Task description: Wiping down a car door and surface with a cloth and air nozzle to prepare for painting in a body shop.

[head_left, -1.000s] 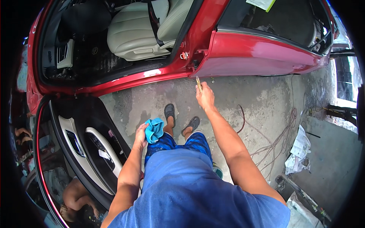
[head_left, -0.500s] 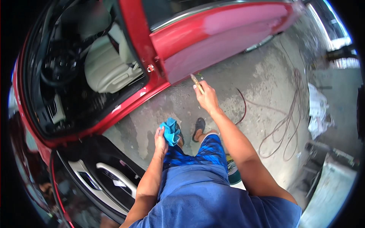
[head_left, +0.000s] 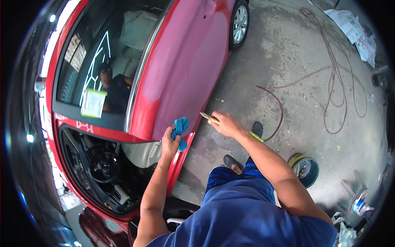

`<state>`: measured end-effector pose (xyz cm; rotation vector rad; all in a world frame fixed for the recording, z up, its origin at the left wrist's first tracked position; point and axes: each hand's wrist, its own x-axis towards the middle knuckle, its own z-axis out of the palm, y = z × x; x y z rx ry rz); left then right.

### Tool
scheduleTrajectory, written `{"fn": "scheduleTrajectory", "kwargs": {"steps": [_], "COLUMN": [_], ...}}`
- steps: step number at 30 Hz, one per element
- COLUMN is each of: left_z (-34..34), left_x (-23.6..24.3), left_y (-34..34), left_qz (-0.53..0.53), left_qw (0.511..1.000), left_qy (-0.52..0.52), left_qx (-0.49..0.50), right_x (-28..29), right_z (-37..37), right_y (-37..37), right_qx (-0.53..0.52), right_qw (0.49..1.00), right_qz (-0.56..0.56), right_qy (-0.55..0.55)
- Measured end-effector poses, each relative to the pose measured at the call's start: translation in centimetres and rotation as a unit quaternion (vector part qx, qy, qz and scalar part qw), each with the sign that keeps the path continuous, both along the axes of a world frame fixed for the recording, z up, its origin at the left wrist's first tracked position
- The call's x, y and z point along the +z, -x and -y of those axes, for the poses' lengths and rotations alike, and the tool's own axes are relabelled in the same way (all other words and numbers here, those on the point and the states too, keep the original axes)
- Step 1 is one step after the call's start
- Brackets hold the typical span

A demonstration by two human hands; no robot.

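Left hand (head_left: 168,145): mine, fingers closed round a blue cloth (head_left: 180,124), bunched, one end hanging below the grip. For good handling, I judge, a flatter fold, clean side out, with the loose end gathered in.

Right hand (head_left: 224,124): mine, thumb and fingers pinching a slim tan tool (head_left: 211,119), tip pointing away, up and to the left. Best held lightly, I judge, tip in sight and angled so that no hard edge scrapes paint.

Red door (head_left: 186,68): beyond both hands, with a wide dull pink patch; its lower edge runs just past the tool's tip. Light, even pressure would suit that surface.

Shoes (head_left: 233,161): a dark pair, below and right of my right hand. Good footing, I judge, needs them clear of the dark red hose (head_left: 281,111), which curves out to the right of that hand.

Bucket (head_left: 314,172): well to the right of and below my right hand.

Wheel (head_left: 240,24): far beyond my right hand.

Hard to make out: the cloth's inner folds, within my left fingers; whether cloth or tool touches the door; the tool's kind and its gripped end; the bucket's contents; the seat (head_left: 142,154), partly covered by my left forearm; the wheel's far part, cut off by the door.
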<state>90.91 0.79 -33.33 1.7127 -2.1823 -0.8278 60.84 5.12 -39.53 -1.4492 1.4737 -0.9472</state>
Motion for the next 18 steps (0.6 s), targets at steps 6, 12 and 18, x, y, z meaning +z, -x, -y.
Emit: {"fn": "scheduleTrajectory", "kwargs": {"steps": [6,12,18], "left_z": [6.5,9.4,30.8], "left_x": [2.5,-6.4,-8.5], "left_y": [5.9,-0.8,22.9], "left_qz": [0.327,0.534,0.546], "left_qw": [0.918,0.690,0.588], "left_qy": [0.052,0.008,0.304], "left_qx": [-0.219,-0.489,-0.513], "right_x": [-1.1,-3.0,-2.7], "right_z": [0.1,-1.2,-2.0], "right_y": [3.6,3.0,3.4], "right_qx": [0.002,0.008,-0.180], "right_qw": [1.000,0.999,0.982], "right_qz": [0.020,0.028,0.047], "right_qy": [0.009,-0.019,-0.037]}}
